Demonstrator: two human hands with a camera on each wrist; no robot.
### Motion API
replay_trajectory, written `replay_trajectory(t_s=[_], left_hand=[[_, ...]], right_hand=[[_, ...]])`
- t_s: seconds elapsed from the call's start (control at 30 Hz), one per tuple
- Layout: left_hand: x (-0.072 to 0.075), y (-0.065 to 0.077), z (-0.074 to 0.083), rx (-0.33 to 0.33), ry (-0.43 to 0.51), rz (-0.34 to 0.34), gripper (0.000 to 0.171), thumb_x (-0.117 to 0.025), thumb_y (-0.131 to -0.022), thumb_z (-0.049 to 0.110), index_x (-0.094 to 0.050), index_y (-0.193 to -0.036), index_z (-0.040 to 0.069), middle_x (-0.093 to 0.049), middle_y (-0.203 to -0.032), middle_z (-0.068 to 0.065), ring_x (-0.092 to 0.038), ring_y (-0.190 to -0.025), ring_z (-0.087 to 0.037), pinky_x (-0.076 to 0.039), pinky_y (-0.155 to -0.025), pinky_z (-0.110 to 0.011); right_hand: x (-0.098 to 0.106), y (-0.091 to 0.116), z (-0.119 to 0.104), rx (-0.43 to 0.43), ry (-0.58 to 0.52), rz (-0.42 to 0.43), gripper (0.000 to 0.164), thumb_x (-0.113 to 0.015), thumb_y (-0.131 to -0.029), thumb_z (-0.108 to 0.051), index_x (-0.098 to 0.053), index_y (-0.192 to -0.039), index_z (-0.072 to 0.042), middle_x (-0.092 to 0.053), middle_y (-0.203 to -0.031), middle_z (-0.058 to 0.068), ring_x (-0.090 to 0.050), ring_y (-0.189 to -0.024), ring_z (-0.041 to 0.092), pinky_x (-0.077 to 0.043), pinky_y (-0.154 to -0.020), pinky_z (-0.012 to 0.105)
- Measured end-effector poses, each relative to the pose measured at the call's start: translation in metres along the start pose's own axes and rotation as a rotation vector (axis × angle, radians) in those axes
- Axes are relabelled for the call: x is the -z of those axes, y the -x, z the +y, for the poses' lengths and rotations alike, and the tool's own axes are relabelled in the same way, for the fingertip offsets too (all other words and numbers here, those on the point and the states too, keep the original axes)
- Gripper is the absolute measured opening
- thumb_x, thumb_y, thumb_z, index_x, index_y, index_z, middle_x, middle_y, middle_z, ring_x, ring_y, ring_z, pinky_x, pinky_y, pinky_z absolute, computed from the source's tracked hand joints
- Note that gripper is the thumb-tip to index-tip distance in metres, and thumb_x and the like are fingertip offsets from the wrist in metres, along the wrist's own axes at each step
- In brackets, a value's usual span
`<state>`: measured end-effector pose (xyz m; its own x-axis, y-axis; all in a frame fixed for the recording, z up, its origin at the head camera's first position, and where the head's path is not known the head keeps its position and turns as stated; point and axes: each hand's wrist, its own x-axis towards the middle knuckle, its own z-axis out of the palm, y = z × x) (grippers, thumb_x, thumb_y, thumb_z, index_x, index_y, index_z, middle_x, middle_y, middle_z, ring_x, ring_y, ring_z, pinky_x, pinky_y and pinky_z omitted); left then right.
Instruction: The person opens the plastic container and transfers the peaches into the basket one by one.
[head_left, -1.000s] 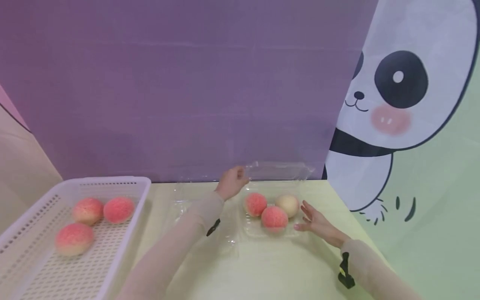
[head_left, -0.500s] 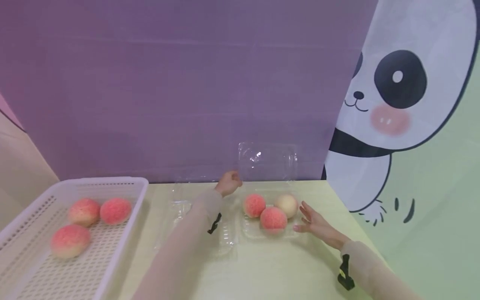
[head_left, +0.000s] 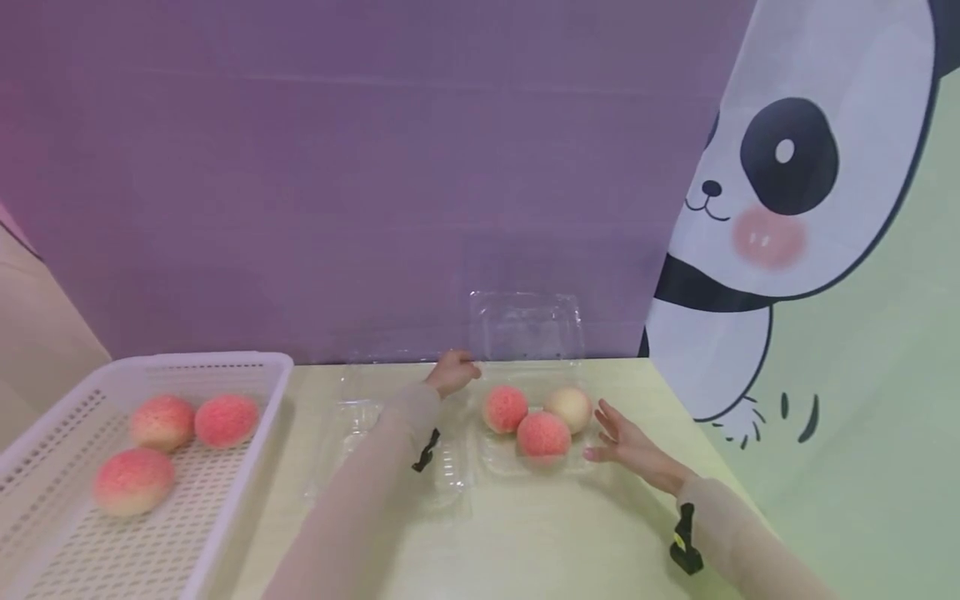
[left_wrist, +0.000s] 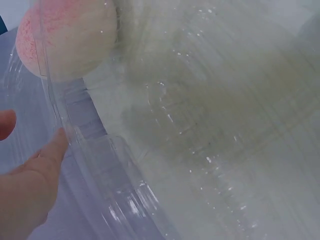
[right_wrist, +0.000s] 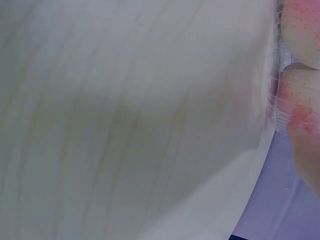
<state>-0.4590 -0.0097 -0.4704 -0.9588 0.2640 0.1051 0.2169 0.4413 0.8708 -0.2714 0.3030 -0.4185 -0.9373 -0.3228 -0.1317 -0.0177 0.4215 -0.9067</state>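
Three peaches, two pink (head_left: 505,409) (head_left: 544,435) and one cream (head_left: 568,408), sit in a clear plastic clamshell box (head_left: 498,467) on the table. Its clear lid (head_left: 527,327) stands raised at the back, against the purple backdrop. My left hand (head_left: 453,372) is at the back left corner, beside the hinge side. In the left wrist view, that hand (left_wrist: 32,185) has thumb and index finger apart, the index tip at the clear plastic edge. My right hand (head_left: 633,448) stays at the box's right side, fingers spread; in the right wrist view a finger (right_wrist: 305,155) is by a peach (right_wrist: 300,97).
A white perforated basket (head_left: 281,392) at the left holds three more peaches (head_left: 135,481). Another clear plastic box (head_left: 352,425) lies open under my left forearm. The table (head_left: 540,542) ends at the purple backdrop (head_left: 375,183), and a panda print (head_left: 862,208) is at the right.
The clamshell lid, earlier leaning low at my left hand, now stands higher on its own. My left hand has come away from its corner, slightly down and left. The right hand has barely moved.
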Motion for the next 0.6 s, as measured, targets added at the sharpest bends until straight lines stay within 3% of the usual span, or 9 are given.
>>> replay_trajectory(t_s=[0.03,0.1,0.13,0.2,0.27,0.37,0.47,0.6], left_hand=[[-0.003,-0.005,-0.005,0.001,-0.027,-0.001,0.052,-0.062,-0.081,0.024,-0.052,-0.124,-0.004,-0.055,-0.124,-0.018,-0.053,-0.111,-0.029,-0.048,-0.09,-0.041],[-0.006,-0.009,-0.015,-0.084,-0.081,0.021,0.051,-0.062,-0.08,0.026,-0.054,-0.119,-0.007,-0.058,-0.116,-0.019,-0.057,-0.102,-0.028,-0.051,-0.082,-0.038],[-0.007,-0.006,-0.01,-0.078,-0.116,0.028,0.051,-0.061,-0.081,0.024,-0.053,-0.119,-0.008,-0.058,-0.116,-0.021,-0.056,-0.103,-0.03,-0.051,-0.082,-0.039],[-0.002,0.012,0.015,-0.048,-0.135,0.028,0.047,-0.06,-0.083,0.022,-0.054,-0.12,-0.006,-0.058,-0.118,-0.019,-0.056,-0.106,-0.03,-0.049,-0.088,-0.039],[0.006,0.043,0.05,-0.08,-0.136,0.05,0.045,-0.062,-0.08,0.02,-0.057,-0.117,-0.006,-0.06,-0.115,-0.019,-0.057,-0.104,-0.029,-0.05,-0.085,-0.038],[0.015,0.085,0.105,-0.043,-0.135,0.033,0.042,-0.061,-0.082,0.013,-0.056,-0.12,-0.004,-0.058,-0.12,-0.019,-0.055,-0.111,-0.033,-0.047,-0.093,-0.042],[0.015,0.106,0.127,-0.09,-0.138,-0.007,0.038,-0.059,-0.083,0.009,-0.056,-0.119,-0.004,-0.057,-0.121,-0.02,-0.055,-0.11,-0.034,-0.048,-0.092,-0.041],[0.008,0.114,0.128,-0.16,-0.161,-0.098,0.039,-0.06,-0.085,0.009,-0.054,-0.121,-0.004,-0.057,-0.121,-0.02,-0.054,-0.111,-0.033,-0.047,-0.094,-0.04]], right_hand=[[0.0,0.0,0.0,-0.001,0.001,-0.002,0.096,-0.064,-0.083,-0.012,0.009,-0.145,-0.001,0.003,-0.151,0.024,-0.011,-0.134,0.047,-0.016,-0.108,0.057],[0.001,0.001,0.0,-0.002,0.001,-0.006,0.097,-0.064,-0.083,-0.013,0.009,-0.145,-0.002,0.003,-0.151,0.024,-0.01,-0.134,0.046,-0.016,-0.108,0.057],[0.002,0.001,0.0,-0.002,0.002,-0.01,0.097,-0.064,-0.084,-0.013,0.01,-0.145,-0.002,0.003,-0.151,0.024,-0.01,-0.134,0.046,-0.016,-0.108,0.057],[0.003,0.001,0.001,-0.003,0.005,-0.016,0.097,-0.064,-0.084,-0.014,0.01,-0.145,-0.002,0.004,-0.151,0.024,-0.011,-0.134,0.047,-0.016,-0.108,0.057],[0.004,0.001,0.001,0.002,0.004,-0.013,0.097,-0.064,-0.084,-0.014,0.01,-0.145,-0.002,0.003,-0.151,0.024,-0.011,-0.134,0.047,-0.016,-0.108,0.057],[0.005,0.001,0.001,0.014,-0.001,-0.011,0.097,-0.064,-0.084,-0.013,0.01,-0.145,-0.001,0.003,-0.151,0.024,-0.011,-0.134,0.047,-0.016,-0.108,0.057],[0.005,0.0,0.001,0.021,0.002,-0.014,0.097,-0.064,-0.084,-0.014,0.01,-0.144,0.0,0.004,-0.151,0.024,-0.01,-0.134,0.046,-0.016,-0.108,0.057],[0.006,0.001,0.002,0.02,0.006,-0.009,0.097,-0.064,-0.084,-0.014,0.01,-0.144,0.0,0.004,-0.15,0.025,-0.011,-0.134,0.047,-0.016,-0.108,0.057]])
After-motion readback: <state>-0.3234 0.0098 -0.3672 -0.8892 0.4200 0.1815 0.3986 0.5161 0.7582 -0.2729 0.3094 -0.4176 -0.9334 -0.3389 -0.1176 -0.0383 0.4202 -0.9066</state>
